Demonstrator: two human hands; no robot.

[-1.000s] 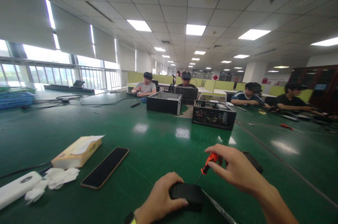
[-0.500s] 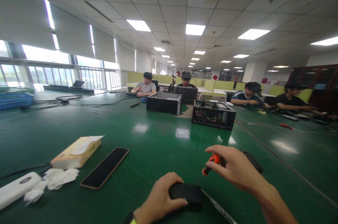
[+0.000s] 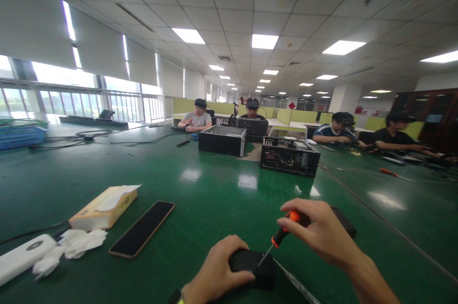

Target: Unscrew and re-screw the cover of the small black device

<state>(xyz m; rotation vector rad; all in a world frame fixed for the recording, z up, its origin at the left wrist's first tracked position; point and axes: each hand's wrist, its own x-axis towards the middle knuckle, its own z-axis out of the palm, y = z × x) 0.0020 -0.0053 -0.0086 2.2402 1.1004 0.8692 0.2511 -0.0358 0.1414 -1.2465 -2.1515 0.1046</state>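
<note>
A small black box-shaped part (image 3: pixel 265 279) rests on the green table near the bottom of the head view. My left hand (image 3: pixel 223 266) grips its left side, thumb along the near edge and fingers around the far edge. My right hand (image 3: pixel 317 227) holds a screwdriver (image 3: pixel 280 236) by its orange and black handle. The screwdriver slants down to the left, its tip at the top of the black part. Whether the tip sits in a screw cannot be made out. A clear, shiny strip (image 3: pixel 295 281) lies beside the part, to its right. Behind my right hand another dark object (image 3: pixel 343 222) is partly hidden.
A phone (image 3: pixel 143 228), a tissue pack (image 3: pixel 103 208), crumpled tissues (image 3: pixel 77 244) and a white device (image 3: pixel 26 256) lie to the left. Two open computer cases (image 3: pixel 222 141) (image 3: pixel 289 157) stand farther back. Another screwdriver (image 3: pixel 390 172) lies at the right. Several people sit across the table.
The screwdriver's tip has shifted left and nearer, from the part's far edge onto its top. My right hand has moved slightly; my left hand keeps its grip.
</note>
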